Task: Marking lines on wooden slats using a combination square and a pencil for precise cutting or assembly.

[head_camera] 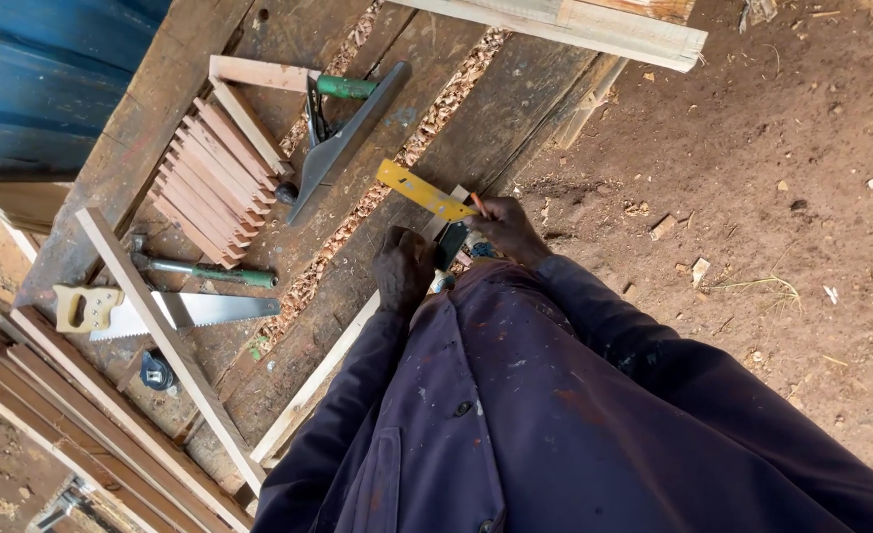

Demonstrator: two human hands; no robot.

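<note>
Unless the yellow square (422, 190) is kept pressed by the left hand (404, 268), the line could be skewed by the pencil (478, 203) gripped in the right hand (507, 229).

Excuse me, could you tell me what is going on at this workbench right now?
A person in a dark work coat leans over a rough plank workbench. The left hand presses down on a try square with a yellow blade, laid across a wooden strip. The right hand holds a pencil against the blade. A handsaw, a stack of short slats and wood shavings lie beside them.
</note>
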